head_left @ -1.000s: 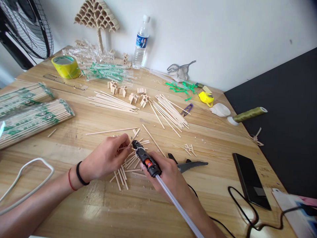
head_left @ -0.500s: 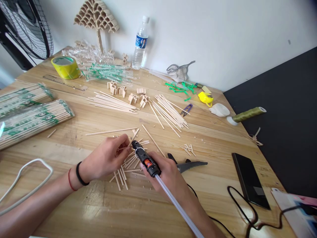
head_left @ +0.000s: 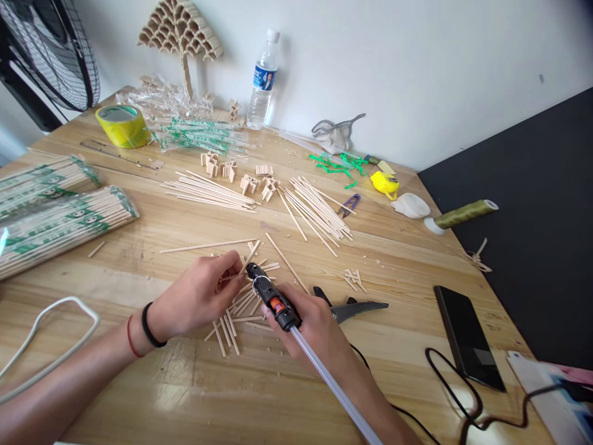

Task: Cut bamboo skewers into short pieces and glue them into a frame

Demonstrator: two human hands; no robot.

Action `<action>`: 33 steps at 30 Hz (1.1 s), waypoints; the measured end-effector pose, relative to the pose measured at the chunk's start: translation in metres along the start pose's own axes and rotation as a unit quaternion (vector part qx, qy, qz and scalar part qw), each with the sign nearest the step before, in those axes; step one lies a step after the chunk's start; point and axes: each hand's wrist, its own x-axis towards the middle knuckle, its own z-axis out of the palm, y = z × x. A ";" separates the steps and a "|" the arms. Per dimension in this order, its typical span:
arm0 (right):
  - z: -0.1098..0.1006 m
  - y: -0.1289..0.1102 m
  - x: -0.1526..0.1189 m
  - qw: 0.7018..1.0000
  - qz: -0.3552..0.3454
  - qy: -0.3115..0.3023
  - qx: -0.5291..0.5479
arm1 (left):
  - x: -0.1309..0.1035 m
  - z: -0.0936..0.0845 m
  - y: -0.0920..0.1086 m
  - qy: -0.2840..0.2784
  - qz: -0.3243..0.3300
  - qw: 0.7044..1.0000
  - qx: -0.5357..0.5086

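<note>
Just below mid-frame, our right hand grips the glue gun above loose cut sticks on the bench, so we mind drips. Left of centre, our left hand pinches a stick by the nozzle; whether they touch, we cannot tell. We do best to hold that stick still, squeeze lightly and avoid the nozzle's likely heat. Beyond, toward upper centre, lie long sticks.

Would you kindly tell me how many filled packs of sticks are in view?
2: the nearer pack at the picture's left, and the farther pack just behind it. Both run out of frame, so others may be hidden.
</note>
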 end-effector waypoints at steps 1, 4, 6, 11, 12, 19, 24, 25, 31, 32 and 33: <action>0.000 0.000 0.000 1.000 0.001 -0.001 -0.001 | 0.000 0.000 0.000 -0.001 -0.001 1.000 0.000; -0.001 -0.001 0.000 1.000 0.004 -0.003 -0.003 | 0.000 0.000 0.000 -0.001 -0.006 1.000 0.001; -0.001 -0.001 0.000 1.000 0.004 -0.004 -0.001 | 0.000 0.000 0.001 -0.001 -0.008 1.000 0.001; 0.000 0.000 -0.001 1.000 0.003 -0.003 0.000 | -0.001 0.000 0.001 -0.002 -0.004 1.000 0.001; 0.000 0.000 -0.001 1.000 0.003 -0.002 -0.001 | 0.000 -0.001 0.000 -0.002 -0.004 1.000 0.000; 0.001 0.002 0.000 1.000 -0.002 0.002 -0.009 | 0.000 -0.001 0.002 -0.003 -0.004 1.000 0.003; 0.002 0.003 -0.002 1.000 -0.004 0.006 -0.010 | 0.000 0.000 0.001 0.000 -0.001 1.000 0.005; 0.002 0.003 -0.002 1.000 -0.004 0.005 -0.011 | 0.000 0.000 0.001 0.001 0.000 1.000 0.006; 0.002 0.002 -0.001 1.000 -0.005 0.004 -0.017 | -0.001 0.000 0.001 -0.002 -0.003 1.000 0.004; 0.002 0.003 -0.001 1.000 -0.007 0.005 -0.017 | -0.001 -0.001 0.001 -0.002 -0.003 1.000 0.005; 0.002 0.003 -0.001 1.000 -0.009 0.007 -0.018 | -0.001 -0.001 0.001 -0.001 -0.003 1.000 0.006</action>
